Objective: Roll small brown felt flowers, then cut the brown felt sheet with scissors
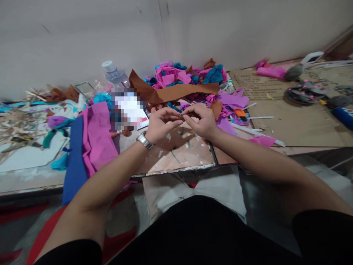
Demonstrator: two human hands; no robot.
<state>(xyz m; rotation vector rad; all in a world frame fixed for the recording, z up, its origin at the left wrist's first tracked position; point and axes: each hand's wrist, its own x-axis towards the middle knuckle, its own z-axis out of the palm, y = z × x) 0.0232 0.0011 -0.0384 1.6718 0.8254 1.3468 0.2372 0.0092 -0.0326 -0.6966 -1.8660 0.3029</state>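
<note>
I have the brown piece (180, 117) out in front of me, over the tabletop (182, 156), with both hands meeting at it. My left hand (162, 127) pinches it between thumb and forefinger from the left, the other fingers bent in behind. My right hand (203, 118) comes in from the opposite side, thumb and forefinger closed on it too, so the piece sits right between the two pairs of fingertips, mostly covered by them. It is so small from up here that I can't fairly tell its shape.

My watch (145, 140) is on my left wrist. Just past that hand lies the phone (131, 110), its screen lit, with the bottle (118, 78) behind it. Beyond my fingers the brown strip (176, 95) stretches in front of the paper heap (176, 75), near the wall. Purple paper (233, 101) lies beside my right hand. Left of my left hand are the pink sheet (99, 125) and the blue sheet (74, 158), the blue one hanging over the edge. Cardboard (271, 121) lies farther right.
</note>
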